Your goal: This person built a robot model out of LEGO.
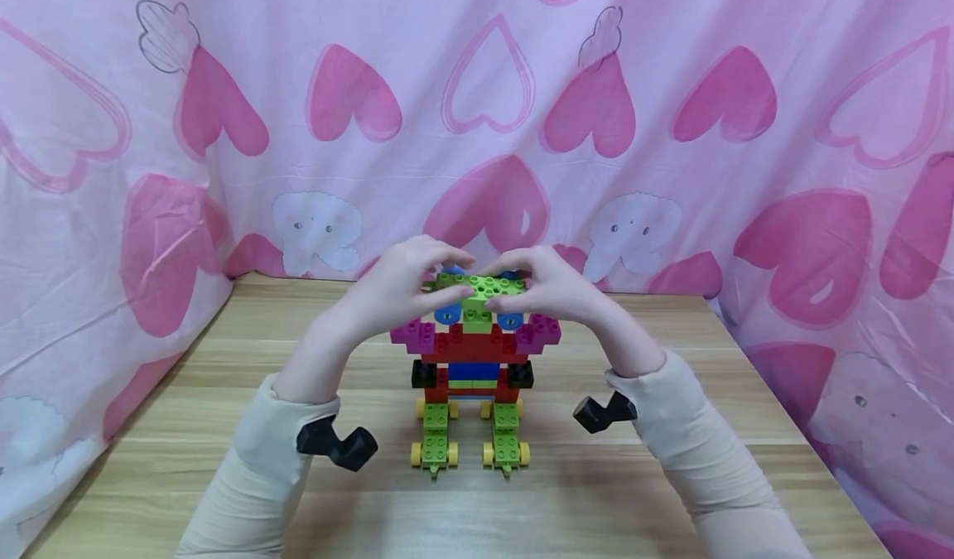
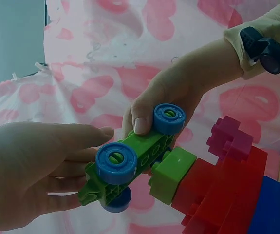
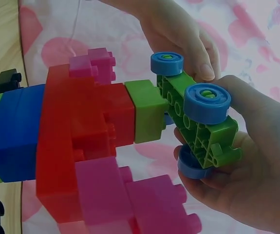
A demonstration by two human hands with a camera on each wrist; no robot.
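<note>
Both hands hold a green toy car base with blue wheels (image 1: 488,291) at the top of a block figure. My left hand (image 1: 402,281) grips its left end, and my right hand (image 1: 555,284) its right end. In the left wrist view, the right thumb (image 2: 140,124) presses the base beside a wheel. Right at the base's underside is a lime green block (image 3: 148,108), fixed on the red blocks (image 3: 81,146) of the figure. Magenta blocks (image 1: 538,334) stick out at both sides like shoulders. The right wrist view shows the base tilted against that lime block.
Below, the figure has blue blocks (image 1: 474,372), black blocks (image 1: 424,373) at its sides and two green legs (image 1: 436,451) with yellow wheels, standing on the wooden table (image 1: 619,493). A pink heart-patterned curtain (image 1: 417,170) hangs behind and at both sides. Black devices (image 1: 339,443) sit on both wrists.
</note>
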